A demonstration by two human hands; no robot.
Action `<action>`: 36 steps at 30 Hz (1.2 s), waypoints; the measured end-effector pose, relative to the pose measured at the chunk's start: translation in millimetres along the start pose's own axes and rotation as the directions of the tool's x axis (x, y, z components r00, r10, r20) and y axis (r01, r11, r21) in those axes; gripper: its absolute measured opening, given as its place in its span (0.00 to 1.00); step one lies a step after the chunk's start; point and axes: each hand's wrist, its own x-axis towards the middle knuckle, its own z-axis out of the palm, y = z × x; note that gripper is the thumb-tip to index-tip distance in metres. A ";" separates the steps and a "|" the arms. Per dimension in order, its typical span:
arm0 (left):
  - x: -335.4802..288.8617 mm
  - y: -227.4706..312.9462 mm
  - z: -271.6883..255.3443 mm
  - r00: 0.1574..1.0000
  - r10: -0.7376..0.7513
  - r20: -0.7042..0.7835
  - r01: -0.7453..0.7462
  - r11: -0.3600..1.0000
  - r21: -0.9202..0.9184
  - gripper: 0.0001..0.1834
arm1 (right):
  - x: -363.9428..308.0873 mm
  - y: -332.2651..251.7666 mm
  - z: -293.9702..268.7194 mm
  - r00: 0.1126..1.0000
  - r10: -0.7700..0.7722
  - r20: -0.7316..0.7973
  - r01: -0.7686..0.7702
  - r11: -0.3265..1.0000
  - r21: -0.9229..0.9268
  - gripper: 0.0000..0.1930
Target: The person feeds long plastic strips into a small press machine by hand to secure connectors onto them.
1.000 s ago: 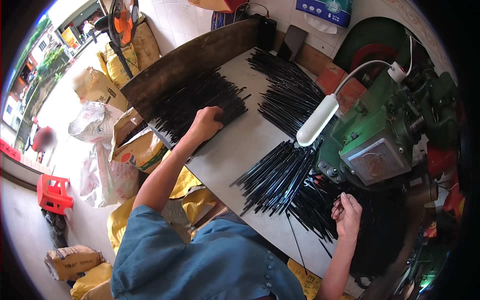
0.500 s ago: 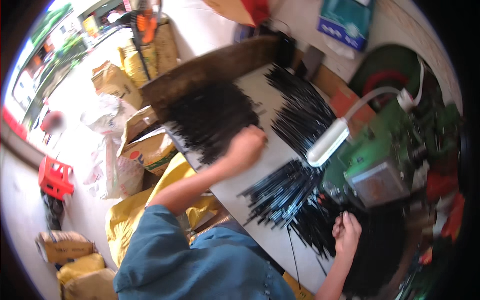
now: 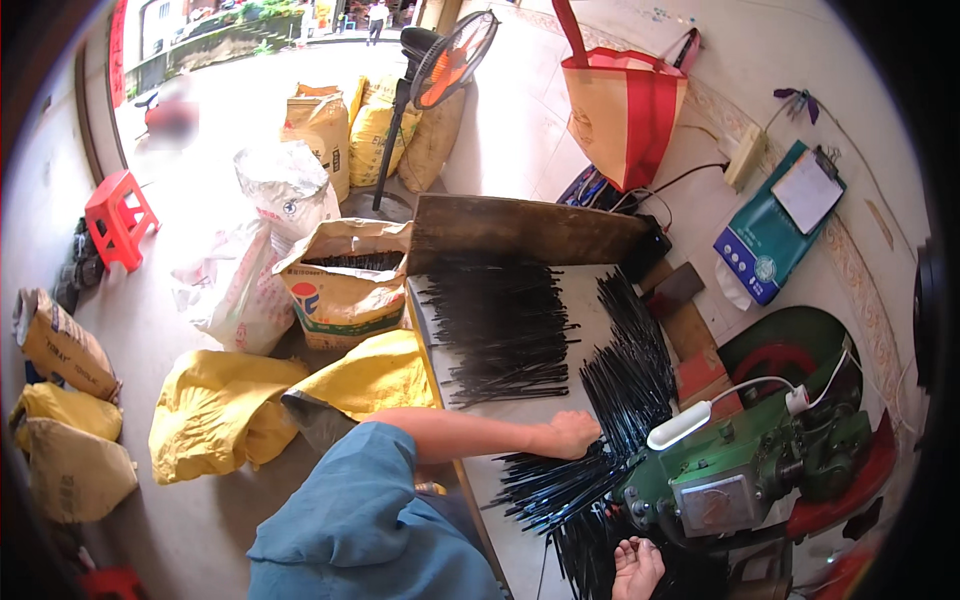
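- Thin, straight black rods (image 3: 505, 335) lie in a wide pile at the far left of the pale, flat tabletop (image 3: 585, 305), before the brown wooden board (image 3: 520, 230).
- More rods of this kind are at the right: a long back bundle (image 3: 632, 370) and a fanned front bundle (image 3: 560, 490), both near the green metal machine (image 3: 735, 450) with its white, tube-shaped lamp (image 3: 679, 426).
- Compared with one second ago, the left hand (image 3: 573, 436) is no longer at the wide pile; it is now over the place where the two bundles meet. This means that the wide pile is free of both hands.
- The left fingers are curled inward; whether they grasp a rod, I cannot tell.
- The right hand (image 3: 637, 572) stays close to the machine's lower front, palm upward, fingers half bent; whether something is pinched there, I also cannot tell.
- The view has turned, so the red-and-beige bag (image 3: 625, 115) shows more fully.
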 end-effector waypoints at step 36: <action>-14.4 38.9 -11.3 0.963 0.246 -0.113 -0.262 0.951 -0.167 0.14 | -0.1 0.8 -11.4 0.990 -0.102 -0.102 0.118 0.980 0.161 0.02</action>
